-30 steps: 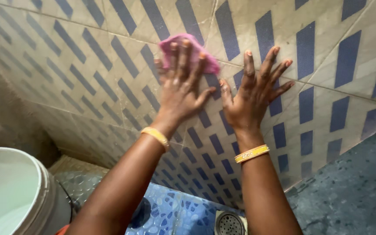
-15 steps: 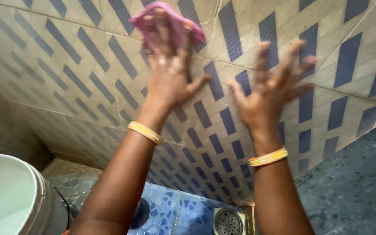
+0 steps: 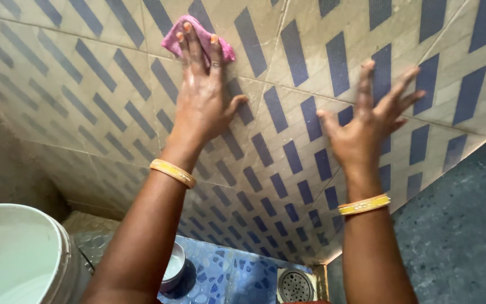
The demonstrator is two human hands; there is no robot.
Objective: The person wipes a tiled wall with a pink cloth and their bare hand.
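Note:
My left hand (image 3: 202,98) presses a small pink cloth (image 3: 175,35) flat against the tiled wall (image 3: 305,62), fingers stretched over it. The wall has beige tiles with slanted blue bars. My right hand (image 3: 367,130) lies flat on the same wall to the right, fingers spread, with nothing in it. Each wrist carries a yellow bangle.
A large white bucket (image 3: 18,259) stands at the lower left. A small round cup (image 3: 172,270) sits on the blue pebble-pattern floor (image 3: 226,276) near a metal drain cover (image 3: 296,286). A dark speckled wall (image 3: 462,225) rises at the right.
My left hand has slid the pink cloth up and to the left along the wall. My right hand has shifted to the right, still flat on the tiles.

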